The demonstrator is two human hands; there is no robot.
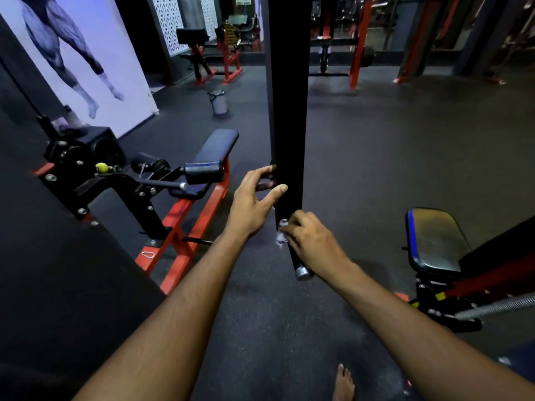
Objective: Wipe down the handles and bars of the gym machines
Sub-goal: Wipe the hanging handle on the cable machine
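My right hand point(311, 241) is closed around the lower end of a black bar point(289, 125), pressing a small white cloth point(281, 237) against it; only a crumpled edge of the cloth shows at the hand's 9 o'clock side. The bar's silver end cap point(303, 272) pokes out just below my wrist, at 6 o'clock from the hand. My left hand point(254, 202) sits higher on the same bar, at about 10 o'clock from the right one, with the thumb lying against the bar's front and the fingers curling loosely round its left edge; I cannot tell whether it grips firmly or merely steadies it. The bar runs straight up from both hands to the top of the view, filling the centre.

Out at 9 o'clock stands a black and red machine with a padded bench point(215, 147), a roller pad point(202, 170) and a chrome-tipped handle point(165, 183). At 3 o'clock is a second padded seat point(434, 241) with a blue edge, on a red and black frame, and a coiled spring point(498, 306) below it. Far off at 11 o'clock a small grey bucket point(218, 102) stands on the dark rubber floor point(376, 140). A bare foot point(343, 383) shows at 6 o'clock.
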